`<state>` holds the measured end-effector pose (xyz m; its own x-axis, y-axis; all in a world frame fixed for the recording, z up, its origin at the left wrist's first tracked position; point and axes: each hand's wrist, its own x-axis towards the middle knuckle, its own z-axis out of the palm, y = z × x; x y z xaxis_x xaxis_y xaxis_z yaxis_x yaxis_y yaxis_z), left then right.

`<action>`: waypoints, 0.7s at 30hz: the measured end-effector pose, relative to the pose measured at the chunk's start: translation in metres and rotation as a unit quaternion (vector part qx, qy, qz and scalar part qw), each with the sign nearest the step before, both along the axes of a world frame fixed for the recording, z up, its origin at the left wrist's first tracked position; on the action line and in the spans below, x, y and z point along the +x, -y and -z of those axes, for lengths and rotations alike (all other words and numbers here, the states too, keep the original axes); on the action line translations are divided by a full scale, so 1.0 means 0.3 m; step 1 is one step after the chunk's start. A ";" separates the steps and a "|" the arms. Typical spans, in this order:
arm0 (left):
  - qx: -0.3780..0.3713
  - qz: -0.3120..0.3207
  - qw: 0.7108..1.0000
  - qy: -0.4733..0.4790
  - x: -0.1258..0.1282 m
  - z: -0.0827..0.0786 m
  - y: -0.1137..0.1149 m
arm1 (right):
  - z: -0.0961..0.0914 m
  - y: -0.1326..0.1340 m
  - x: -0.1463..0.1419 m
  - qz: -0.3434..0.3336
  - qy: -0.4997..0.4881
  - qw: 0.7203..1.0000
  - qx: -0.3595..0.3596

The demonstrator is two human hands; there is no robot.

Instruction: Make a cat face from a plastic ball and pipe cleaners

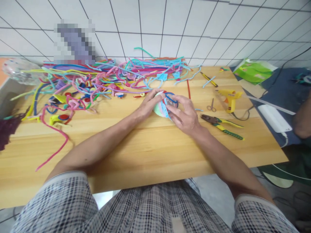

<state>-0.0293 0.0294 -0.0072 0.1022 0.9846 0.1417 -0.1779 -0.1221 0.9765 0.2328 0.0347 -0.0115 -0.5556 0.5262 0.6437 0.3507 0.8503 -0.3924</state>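
From my remote feed, I see the left hand (151,102) and right hand (185,114) together, gripping a rounded, striped piece (160,109), apparently fuzzy though fingers obscure it, over the wooden table (141,155). Pliers (215,121) lie rightward; colourful stems (155,67) pile beyond.

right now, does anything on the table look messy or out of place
Yes, a pink strand at the left: it straggles from the tangled heap toward the table edge, looking stray.

White tiled wall (155,19) facing me, dark joints, behind far edge of wooden bench (145,155). Grey floor (211,191) below near edge. Dark blue surface (289,97) past right edge.
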 end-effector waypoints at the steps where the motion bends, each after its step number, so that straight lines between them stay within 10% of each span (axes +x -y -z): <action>1: 0.000 -0.002 1.000 -0.002 0.001 -0.002 0.001 | -0.002 -0.001 -0.002 0.000 0.005 1.000 0.006; 21: 0.010 -0.006 1.000 -0.014 -0.002 -0.005 0.004 | -0.004 0.008 -0.029 0.002 0.003 0.998 0.070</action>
